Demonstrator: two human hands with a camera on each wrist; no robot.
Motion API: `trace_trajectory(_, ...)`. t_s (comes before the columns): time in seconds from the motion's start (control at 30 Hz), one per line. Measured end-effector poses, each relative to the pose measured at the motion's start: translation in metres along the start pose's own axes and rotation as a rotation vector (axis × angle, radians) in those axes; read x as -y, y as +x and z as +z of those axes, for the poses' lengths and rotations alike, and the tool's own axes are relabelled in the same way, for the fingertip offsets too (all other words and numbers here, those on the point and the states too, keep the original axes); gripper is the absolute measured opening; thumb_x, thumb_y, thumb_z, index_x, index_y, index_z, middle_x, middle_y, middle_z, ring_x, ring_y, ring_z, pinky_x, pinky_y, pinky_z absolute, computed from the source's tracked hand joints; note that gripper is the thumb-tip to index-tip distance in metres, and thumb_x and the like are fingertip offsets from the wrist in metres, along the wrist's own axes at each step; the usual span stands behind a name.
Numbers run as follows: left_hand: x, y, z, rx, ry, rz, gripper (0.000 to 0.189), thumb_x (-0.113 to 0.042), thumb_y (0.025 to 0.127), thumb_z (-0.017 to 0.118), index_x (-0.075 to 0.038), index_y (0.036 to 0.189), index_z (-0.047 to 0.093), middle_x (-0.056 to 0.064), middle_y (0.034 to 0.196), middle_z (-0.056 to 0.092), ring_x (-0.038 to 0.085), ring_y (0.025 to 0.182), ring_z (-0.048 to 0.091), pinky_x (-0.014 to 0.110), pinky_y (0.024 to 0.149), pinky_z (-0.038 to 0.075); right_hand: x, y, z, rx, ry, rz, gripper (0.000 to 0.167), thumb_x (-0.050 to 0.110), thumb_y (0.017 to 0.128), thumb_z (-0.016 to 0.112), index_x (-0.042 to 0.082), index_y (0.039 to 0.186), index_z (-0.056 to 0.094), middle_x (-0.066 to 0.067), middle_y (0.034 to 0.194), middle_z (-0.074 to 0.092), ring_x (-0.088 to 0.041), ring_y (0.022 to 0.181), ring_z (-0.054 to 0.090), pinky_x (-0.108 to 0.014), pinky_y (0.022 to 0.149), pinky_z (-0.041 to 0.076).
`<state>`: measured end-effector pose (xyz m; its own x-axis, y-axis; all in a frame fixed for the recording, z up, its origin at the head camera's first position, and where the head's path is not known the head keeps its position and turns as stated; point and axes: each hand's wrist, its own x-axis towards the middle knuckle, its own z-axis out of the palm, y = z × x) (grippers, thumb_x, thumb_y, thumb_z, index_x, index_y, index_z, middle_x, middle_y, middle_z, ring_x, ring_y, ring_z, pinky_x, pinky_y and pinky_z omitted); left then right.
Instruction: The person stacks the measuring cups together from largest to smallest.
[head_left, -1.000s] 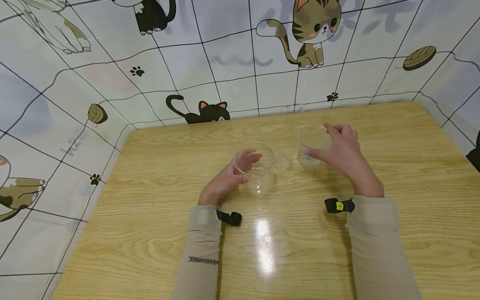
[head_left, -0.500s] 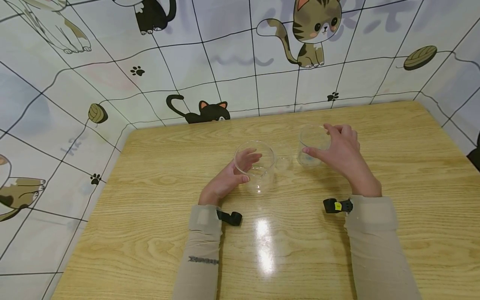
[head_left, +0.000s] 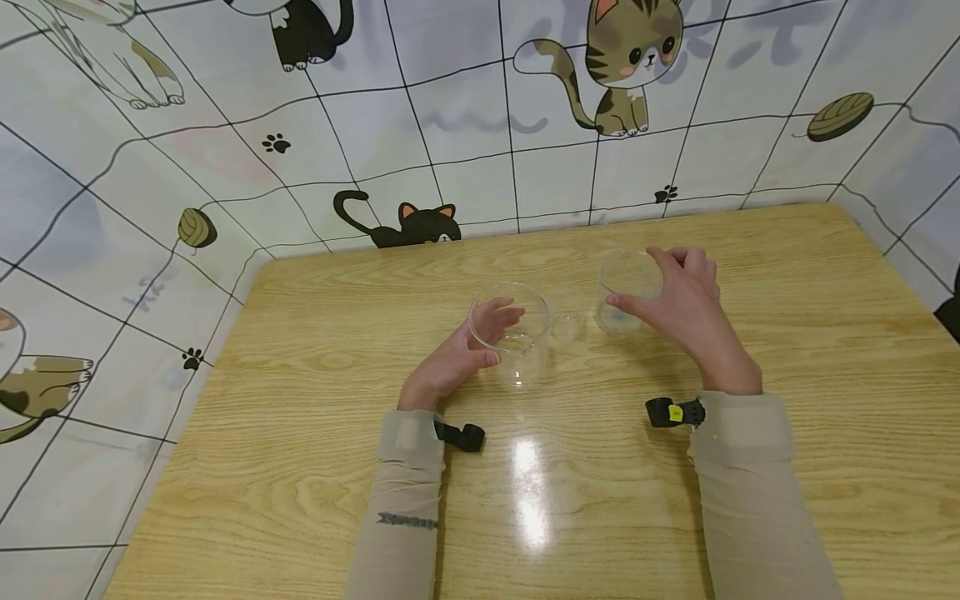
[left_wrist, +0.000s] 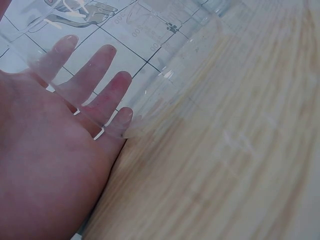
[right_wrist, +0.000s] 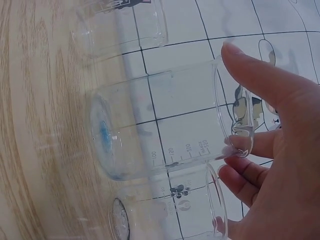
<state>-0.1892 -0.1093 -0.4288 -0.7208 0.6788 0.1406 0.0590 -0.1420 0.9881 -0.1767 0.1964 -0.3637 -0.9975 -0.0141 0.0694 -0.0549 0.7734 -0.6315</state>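
My left hand [head_left: 465, 350] cups the side of a wide clear beaker [head_left: 517, 367] standing on the table, thumb in front and fingers behind. In the left wrist view the fingers [left_wrist: 112, 95] show through its transparent wall. My right hand [head_left: 682, 300] holds a clear graduated beaker [head_left: 618, 321] near its rim, between thumb and fingers. It stands upright, and a blue patch [right_wrist: 105, 135] shows at its base in the right wrist view. Beside it there is another graduated clear vessel [right_wrist: 165, 210], close to my lower fingers; whether they touch it I cannot tell.
A small, faint clear vessel [head_left: 567, 325] stands between the two beakers. The wooden table [head_left: 300, 467] meets a cat-patterned covering [head_left: 465, 125] at the back and sides. A black wrist camera [head_left: 461, 436] juts from the left sleeve, another wrist camera [head_left: 675, 412] from the right.
The right hand and forearm have shifted very slightly to the left while keeping hold of the graduated beaker. My left hand and the wide beaker stay in place.
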Motion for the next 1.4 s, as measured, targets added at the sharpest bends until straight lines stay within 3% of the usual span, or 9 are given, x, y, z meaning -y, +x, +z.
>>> trace_trajectory(0.27,0.0,0.0,0.0,0.01,-0.017,0.005,0.09,-0.038,0.07,0.071,-0.012,0.14,0.02,0.014,0.143,0.025,0.024,0.132,0.02,0.044,0.106,0.008,0.0,0.002,-0.001,0.007,-0.012,-0.018,0.095,0.058,0.073,0.06,0.004,0.141,0.021,-0.024,0.133,0.021,-0.041,0.116,0.015,-0.056,0.089,0.018)
trace_trajectory(0.6,-0.005,0.001,0.001,0.003,-0.03,-0.018,0.091,-0.032,0.069,0.07,-0.01,0.14,0.019,0.016,0.143,0.024,0.026,0.133,0.018,0.044,0.106,0.008,0.0,0.001,-0.002,0.021,-0.008,-0.01,0.097,0.059,0.074,0.059,0.003,0.141,0.017,-0.024,0.134,0.02,-0.04,0.115,0.015,-0.055,0.088,0.022)
trace_trajectory(0.9,-0.019,-0.001,0.009,0.006,0.006,-0.014,0.099,-0.039,0.067,0.07,-0.003,0.14,0.015,0.023,0.143,0.02,0.033,0.132,0.015,0.047,0.106,0.006,-0.001,0.002,-0.001,0.028,0.013,0.018,0.098,0.06,0.072,0.059,0.005,0.142,0.019,-0.024,0.135,0.019,-0.041,0.117,0.015,-0.057,0.087,0.023)
trace_trajectory(1.4,-0.022,-0.001,0.01,0.006,0.014,-0.036,0.099,-0.041,0.068,0.07,-0.005,0.141,0.013,0.021,0.143,0.019,0.032,0.133,0.014,0.048,0.105,0.007,-0.001,0.002,-0.001,0.025,0.016,0.019,0.097,0.061,0.072,0.059,0.005,0.141,0.021,-0.024,0.134,0.021,-0.041,0.118,0.016,-0.057,0.087,0.023)
